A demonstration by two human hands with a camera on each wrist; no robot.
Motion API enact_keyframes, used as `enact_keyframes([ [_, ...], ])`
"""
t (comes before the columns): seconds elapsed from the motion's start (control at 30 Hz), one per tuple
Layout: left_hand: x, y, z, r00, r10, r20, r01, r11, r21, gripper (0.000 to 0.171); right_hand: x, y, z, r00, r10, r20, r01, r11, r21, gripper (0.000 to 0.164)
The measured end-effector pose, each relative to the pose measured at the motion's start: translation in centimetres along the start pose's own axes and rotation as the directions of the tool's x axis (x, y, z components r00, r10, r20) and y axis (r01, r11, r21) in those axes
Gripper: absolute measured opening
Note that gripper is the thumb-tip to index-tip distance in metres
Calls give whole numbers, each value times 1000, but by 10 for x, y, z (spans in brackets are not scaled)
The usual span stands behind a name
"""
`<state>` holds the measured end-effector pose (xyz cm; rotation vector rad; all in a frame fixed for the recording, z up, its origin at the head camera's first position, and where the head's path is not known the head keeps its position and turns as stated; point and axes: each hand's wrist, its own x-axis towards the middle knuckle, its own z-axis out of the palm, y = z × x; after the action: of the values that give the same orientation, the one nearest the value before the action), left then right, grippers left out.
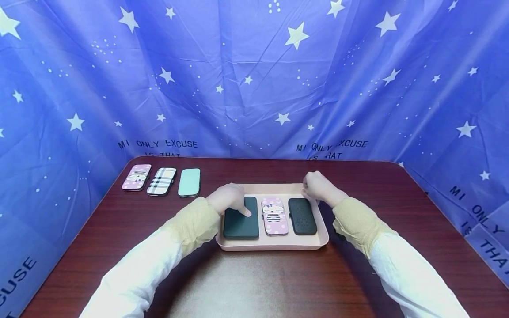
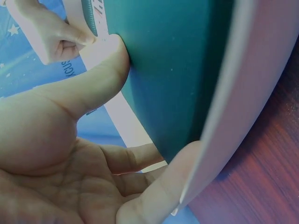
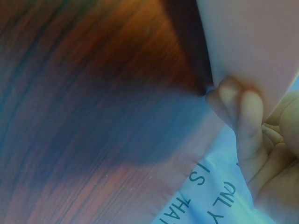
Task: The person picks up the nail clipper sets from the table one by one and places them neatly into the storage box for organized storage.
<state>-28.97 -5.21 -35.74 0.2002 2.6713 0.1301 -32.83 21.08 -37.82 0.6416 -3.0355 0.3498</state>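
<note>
A pale pink tray (image 1: 274, 247) holds three flat cases: a large dark green case (image 1: 240, 225) at left, a pink cartoon-print case (image 1: 275, 216) in the middle and a black textured case (image 1: 303, 216) at right. My left hand (image 1: 229, 197) is at the green case, thumb lying on its top. In the left wrist view, the other fingers (image 2: 170, 177) reach to the green case's edge, one tip between it and the tray wall. My right hand (image 1: 321, 187) grips the tray's far right corner. Its fingertips (image 3: 250, 109) press the wall's outer side in the right wrist view.
At the table's far left lie a pink cartoon-print case (image 1: 136, 178), a plaid case (image 1: 161, 181) and a mint green case (image 1: 189, 182). The brown wooden table (image 1: 246, 287) meets a blue star-patterned curtain (image 1: 246, 101) behind and at both sides.
</note>
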Motion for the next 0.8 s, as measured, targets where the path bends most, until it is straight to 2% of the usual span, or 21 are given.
enact_keyframes([
  [0.13,0,0,0,1000,28,-15,-26,996,80,73,0,-1,0,1000,3,18,-3,1000,6,23],
  [0.43,-1,-2,1,1000,-4,-27,4,1000,14,74,2,1,1,1000,-18,0,18,1000,6,25],
  [0.53,-2,-2,1,999,-2,-36,3,1000,20,74,2,2,1,1000,-26,-2,26,1000,-8,23],
  [0.63,-3,-1,0,999,11,-40,-9,999,45,74,3,2,0,1000,-29,4,29,999,-16,20],
  [0.8,-3,2,-1,997,66,-35,-60,987,150,75,3,2,0,999,-27,20,27,1000,-3,19],
])
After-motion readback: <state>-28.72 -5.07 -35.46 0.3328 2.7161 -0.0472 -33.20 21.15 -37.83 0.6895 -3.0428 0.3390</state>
